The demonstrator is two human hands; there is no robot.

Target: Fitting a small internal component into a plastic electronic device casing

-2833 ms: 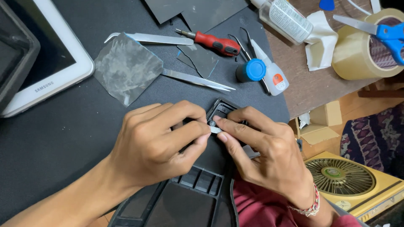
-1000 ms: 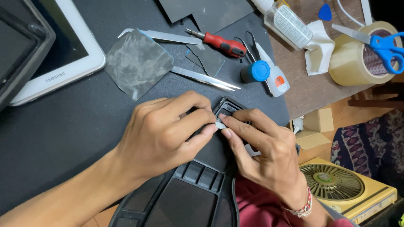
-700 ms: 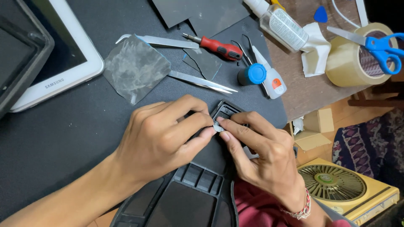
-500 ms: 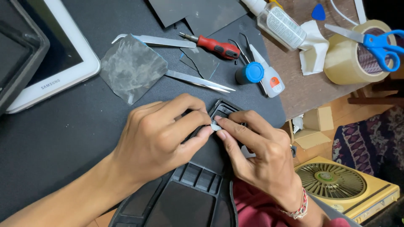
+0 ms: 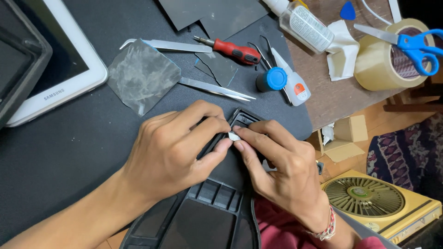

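Dark matting covers the desk; on it, below the tweezers [image 5: 217, 89], lies a black plastic housing [image 5: 217, 184]. Left hand [image 5: 175, 147] and right hand [image 5: 281, 170] pinch a tiny pale piece [image 5: 234, 136] against its upper end (seating it, seemingly); steady fingertip pressure seems needed.

Evenly and fairly brightly lit from above; soft, short shadows beneath the left hand [image 5: 177, 147] and right hand [image 5: 286, 168]. Mild glare on the glossy white tablet frame [image 5: 69, 90] at upper left and on the steel tweezers [image 5: 217, 88]. Sharp focus across the centre; no motion blur. Slight wide-angle stretching toward the corners; darker at lower right beside the yellow fan [image 5: 378, 203].
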